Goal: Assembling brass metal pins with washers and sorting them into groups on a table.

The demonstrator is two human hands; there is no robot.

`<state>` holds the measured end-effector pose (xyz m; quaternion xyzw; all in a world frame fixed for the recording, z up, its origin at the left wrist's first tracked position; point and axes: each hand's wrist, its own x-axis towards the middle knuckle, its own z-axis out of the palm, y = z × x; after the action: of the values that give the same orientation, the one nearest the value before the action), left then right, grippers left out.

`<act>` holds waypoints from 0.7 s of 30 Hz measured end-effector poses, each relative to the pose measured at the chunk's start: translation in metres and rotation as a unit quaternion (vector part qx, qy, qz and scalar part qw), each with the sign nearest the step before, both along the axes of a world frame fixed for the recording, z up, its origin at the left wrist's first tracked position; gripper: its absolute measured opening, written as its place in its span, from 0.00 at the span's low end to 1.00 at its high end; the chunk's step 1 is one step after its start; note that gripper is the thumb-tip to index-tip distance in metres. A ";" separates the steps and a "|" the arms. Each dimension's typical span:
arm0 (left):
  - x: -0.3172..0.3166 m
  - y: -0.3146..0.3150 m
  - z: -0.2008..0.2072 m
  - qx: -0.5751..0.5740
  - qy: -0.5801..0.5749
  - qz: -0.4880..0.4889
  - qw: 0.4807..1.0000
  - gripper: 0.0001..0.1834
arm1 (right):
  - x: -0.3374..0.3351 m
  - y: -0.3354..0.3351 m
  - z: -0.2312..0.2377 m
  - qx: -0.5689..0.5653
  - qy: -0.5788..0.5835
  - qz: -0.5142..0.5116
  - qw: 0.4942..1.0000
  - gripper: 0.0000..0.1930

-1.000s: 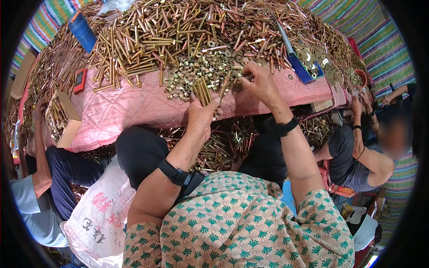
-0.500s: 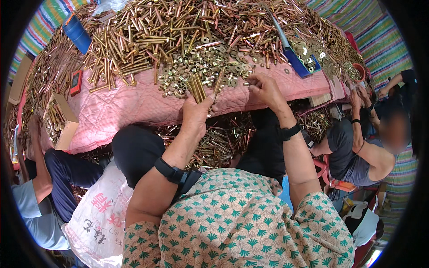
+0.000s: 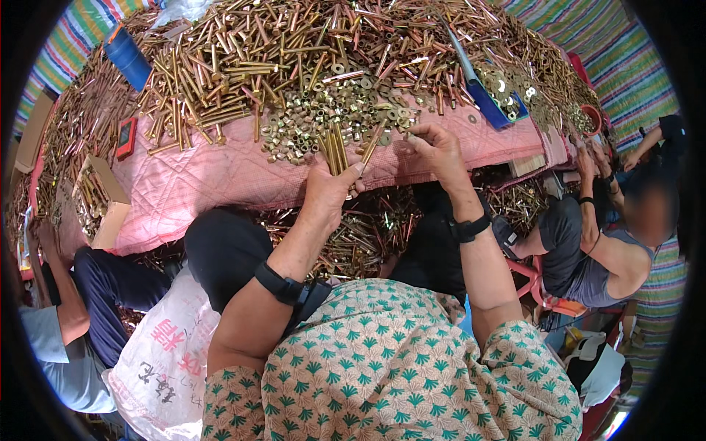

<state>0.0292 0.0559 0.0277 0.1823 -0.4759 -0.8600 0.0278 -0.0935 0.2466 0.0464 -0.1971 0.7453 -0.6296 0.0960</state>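
While the left hand (image 3: 329,192) grips brass rods (image 3: 334,149), the right hand (image 3: 434,151) seemingly pinches one.

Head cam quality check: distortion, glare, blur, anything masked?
Head view: strong fisheye, black vignette at the corners, pink quilted table edge bowed. Even daylight, small glints on the brass tubes. Left hand and right hand sharp. A co-worker's face at right is blurred out.

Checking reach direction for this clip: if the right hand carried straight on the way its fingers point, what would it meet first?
The right hand points up-left across the pink quilted cloth, so it would probably first meet the heap of small brass rings and nuts; depth is unclear.
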 end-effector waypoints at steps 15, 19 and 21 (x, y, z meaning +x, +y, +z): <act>0.007 0.000 0.004 -0.027 0.028 -0.102 0.994 0.08 | 0.017 -0.001 0.042 -0.060 -0.026 0.064 0.996 0.11; 0.008 -0.001 0.004 -0.022 0.035 -0.117 0.992 0.08 | 0.015 0.005 0.047 -0.042 -0.032 0.084 0.995 0.11; 0.008 -0.001 0.005 -0.022 0.042 -0.120 0.992 0.07 | 0.013 0.006 0.047 -0.028 -0.038 0.090 0.995 0.11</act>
<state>0.0375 0.0546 0.0327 0.0873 -0.5113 -0.8534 -0.0518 -0.0805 0.2528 0.0932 -0.2421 0.7021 -0.6464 0.1750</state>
